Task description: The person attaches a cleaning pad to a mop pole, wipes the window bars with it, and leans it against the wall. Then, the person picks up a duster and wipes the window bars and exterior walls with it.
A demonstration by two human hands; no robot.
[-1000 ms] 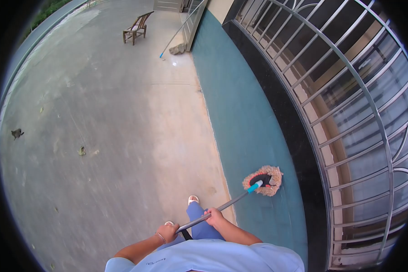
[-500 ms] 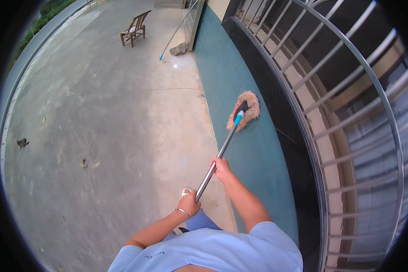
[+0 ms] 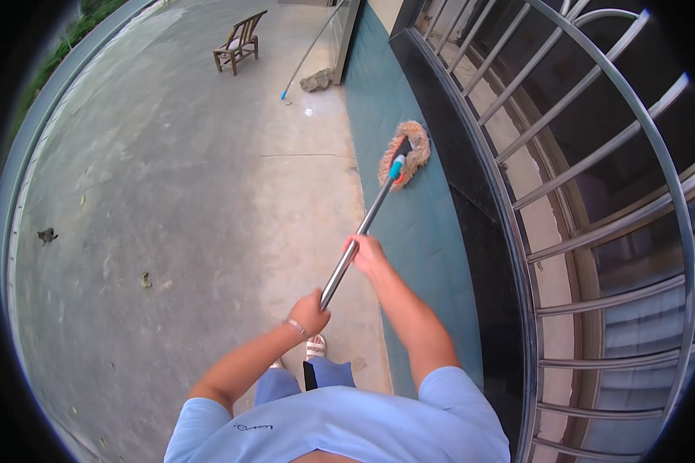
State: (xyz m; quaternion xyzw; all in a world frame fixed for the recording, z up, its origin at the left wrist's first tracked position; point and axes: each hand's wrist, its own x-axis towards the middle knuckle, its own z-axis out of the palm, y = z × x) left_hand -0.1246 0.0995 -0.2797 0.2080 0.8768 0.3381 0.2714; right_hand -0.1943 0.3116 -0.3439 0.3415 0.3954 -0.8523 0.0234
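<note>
Both of my hands are wrapped round the metal handle of a mop (image 3: 378, 202). Low on the handle, near its end, is my left hand (image 3: 310, 312), with a bracelet on the wrist. Farther up grips my right hand (image 3: 364, 253). The fluffy, pinkish-beige mop head (image 3: 415, 147) lies against the teal lower wall (image 3: 432, 239), just beside its black border. A turquoise joint links the head to the handle. Some of my fingers are hidden behind the handle and hands.
Metal window bars (image 3: 594, 158) bulge out on the right. Ahead on the concrete floor (image 3: 193, 201) stand a wooden chair (image 3: 238, 45) and a rock (image 3: 316, 80). A second pole (image 3: 309, 54) leans by the door. Dry leaves (image 3: 145, 280) are scattered on the left.
The mop head has moved up and slightly left in view, along the wall. Both hands have shifted upward with the handle. More of my legs and sandals now shows.
</note>
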